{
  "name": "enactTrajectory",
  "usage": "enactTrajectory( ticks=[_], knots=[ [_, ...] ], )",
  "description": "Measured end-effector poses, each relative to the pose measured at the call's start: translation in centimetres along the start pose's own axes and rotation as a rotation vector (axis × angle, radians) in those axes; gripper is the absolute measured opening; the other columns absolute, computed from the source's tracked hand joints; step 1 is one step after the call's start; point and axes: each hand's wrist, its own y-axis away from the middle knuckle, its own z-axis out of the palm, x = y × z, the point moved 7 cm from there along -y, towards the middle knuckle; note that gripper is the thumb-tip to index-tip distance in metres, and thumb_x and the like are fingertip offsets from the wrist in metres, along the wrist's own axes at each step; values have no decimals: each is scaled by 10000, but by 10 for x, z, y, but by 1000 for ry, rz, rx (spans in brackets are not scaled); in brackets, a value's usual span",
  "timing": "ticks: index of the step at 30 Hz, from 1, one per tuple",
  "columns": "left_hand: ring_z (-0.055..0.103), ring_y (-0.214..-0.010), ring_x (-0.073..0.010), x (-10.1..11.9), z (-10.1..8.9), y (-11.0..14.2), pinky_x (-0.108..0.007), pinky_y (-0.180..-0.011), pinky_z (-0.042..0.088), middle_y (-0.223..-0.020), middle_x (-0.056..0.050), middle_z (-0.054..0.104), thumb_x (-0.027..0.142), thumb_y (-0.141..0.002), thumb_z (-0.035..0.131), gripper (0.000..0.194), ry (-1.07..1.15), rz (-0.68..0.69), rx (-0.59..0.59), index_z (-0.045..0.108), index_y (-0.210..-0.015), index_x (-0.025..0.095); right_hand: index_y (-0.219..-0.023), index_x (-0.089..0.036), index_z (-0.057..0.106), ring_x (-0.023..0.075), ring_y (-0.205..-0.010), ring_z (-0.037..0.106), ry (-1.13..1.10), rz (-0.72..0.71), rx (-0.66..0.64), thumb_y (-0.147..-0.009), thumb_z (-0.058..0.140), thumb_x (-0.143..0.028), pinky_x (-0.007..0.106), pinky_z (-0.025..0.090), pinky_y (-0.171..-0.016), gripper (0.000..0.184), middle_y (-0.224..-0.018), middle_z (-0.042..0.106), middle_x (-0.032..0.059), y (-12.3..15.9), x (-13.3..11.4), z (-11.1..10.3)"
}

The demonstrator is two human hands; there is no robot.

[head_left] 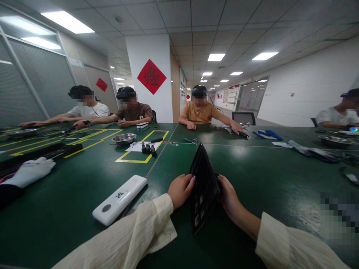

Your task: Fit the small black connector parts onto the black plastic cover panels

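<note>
A flat black rectangular panel [204, 190] stands tilted over the table in front of me, with several lighter marks or recesses on its dark face. My left hand [181, 189] grips its left edge, thumb against the face. On the other side, my right hand [228, 194] holds the right edge, most of its fingers hidden behind the panel. Small spots of blue show at the thumb tips of both hands. Left of my left forearm lies a white oblong device [120, 200] marked with a handwritten number and bearing a dark round spot.
The green table [252, 239] carries a metal bowl [124, 139], black cylindrical parts [148, 149] beside yellow tape, and a blue-handled item [266, 134]. A co-worker's gloved hand [30, 172] is at far left. Several people sit around the table, one person [199, 112] opposite.
</note>
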Motion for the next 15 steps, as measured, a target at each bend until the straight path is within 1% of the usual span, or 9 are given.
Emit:
enactTrajectory(
  ticks=[4,8,11,15],
  knots=[
    [572,-691,-166,-4,-2,2,-257,-630,401,-695,-1,573,380,-937,297,264,109,-55,57,455,-801,219,-904,-227,590,197,-623,574,-5,12,7,-638,663,-443,292,403,-515,350,-623,590,-27,0,1,1],
    [584,-712,-170,-1,-5,3,-264,-653,413,-723,-4,584,364,-924,325,210,116,-7,89,459,-842,224,-911,-231,579,197,-632,579,-16,16,-6,-645,664,-430,291,405,-520,343,-626,582,-32,2,-1,3],
    [591,-743,-177,1,-6,3,-274,-683,427,-750,-15,593,362,-929,306,221,102,24,103,454,-837,226,-923,-235,581,207,-656,589,-14,31,-6,-656,659,-424,289,400,-514,336,-625,581,-31,4,-2,3],
    [594,-781,-185,3,-6,4,-290,-713,435,-783,-29,601,336,-936,274,210,107,47,110,446,-888,224,-907,-234,590,212,-695,598,-11,20,6,-649,663,-427,292,417,-535,331,-638,596,-27,4,-3,2]
  ],
)
